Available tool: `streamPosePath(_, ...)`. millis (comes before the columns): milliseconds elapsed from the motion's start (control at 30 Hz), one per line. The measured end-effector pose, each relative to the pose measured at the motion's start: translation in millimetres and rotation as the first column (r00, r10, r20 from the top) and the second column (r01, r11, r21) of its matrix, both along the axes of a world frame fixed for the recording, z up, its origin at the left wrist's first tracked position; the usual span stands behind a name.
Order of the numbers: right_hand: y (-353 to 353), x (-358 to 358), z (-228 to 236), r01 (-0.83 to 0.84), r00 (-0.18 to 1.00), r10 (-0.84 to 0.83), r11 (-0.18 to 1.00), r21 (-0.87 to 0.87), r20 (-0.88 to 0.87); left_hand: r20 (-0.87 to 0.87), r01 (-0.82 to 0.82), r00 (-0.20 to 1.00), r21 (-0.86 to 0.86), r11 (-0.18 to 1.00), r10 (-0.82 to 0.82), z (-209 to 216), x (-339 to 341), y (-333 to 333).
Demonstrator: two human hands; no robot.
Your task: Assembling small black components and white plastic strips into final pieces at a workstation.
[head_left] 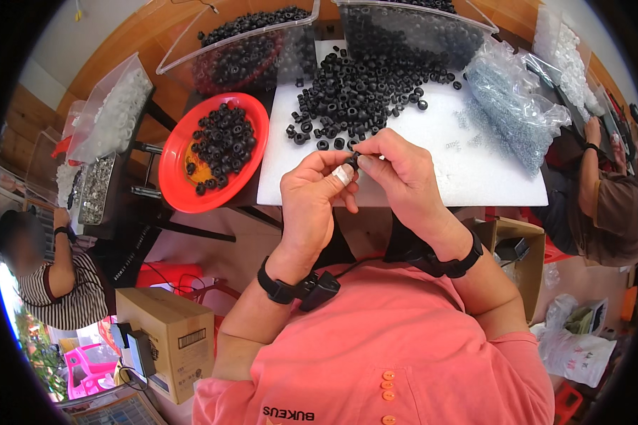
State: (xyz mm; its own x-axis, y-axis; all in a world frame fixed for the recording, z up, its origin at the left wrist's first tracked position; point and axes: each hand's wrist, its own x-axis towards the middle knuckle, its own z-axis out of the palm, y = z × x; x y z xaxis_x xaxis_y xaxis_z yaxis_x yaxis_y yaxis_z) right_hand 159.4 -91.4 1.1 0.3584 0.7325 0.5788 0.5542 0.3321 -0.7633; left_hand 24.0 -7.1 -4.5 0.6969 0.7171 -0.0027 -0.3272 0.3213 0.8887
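Both hands meet over the near edge of a white board (279,164). A small round black part (353,161) is pinched between their fingertips; its details are mostly covered. My left hand (310,185), with white tape on the thumb, grips it from the left. From the right, my right hand (404,173) has thumb and forefinger closed at the same part. Just beyond the fingers spreads a heap of black ring-shaped parts (358,92). To the left, a red plate (175,180) carries more of these black parts.
Clear plastic bins (262,67) of black parts stand at the back. On the right lies a clear bag (510,106) of small greyish pieces. A cardboard box (166,340) is on the lower left, another box (528,248) on the right. Other people (53,276) sit at both sides.
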Motion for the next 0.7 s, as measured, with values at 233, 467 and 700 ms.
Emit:
streamPosePath(233, 0.9, 5.3, 8.5, 0.076, 0.944, -0.089, 0.996, 0.054, 0.317, -0.037, -0.008, 0.999, 0.004, 1.0, 0.008, 1.8, 1.0, -1.8)
streamPosePath(467, 1.3, 4.4, 6.2, 0.134, 0.82, -0.161, 0.987, 0.089, 0.549, -0.049, -0.014, 0.999, 0.043, 0.999, 0.016, -1.2, 1.0, -4.3)
streamPosePath(700, 3.2, -7.8, 0.9, 0.182, 0.861, -0.247, 0.966, 0.183, 0.445, -0.024, -0.002, 1.0, 0.024, 1.0, 0.003, 0.1, 1.4, -3.2)
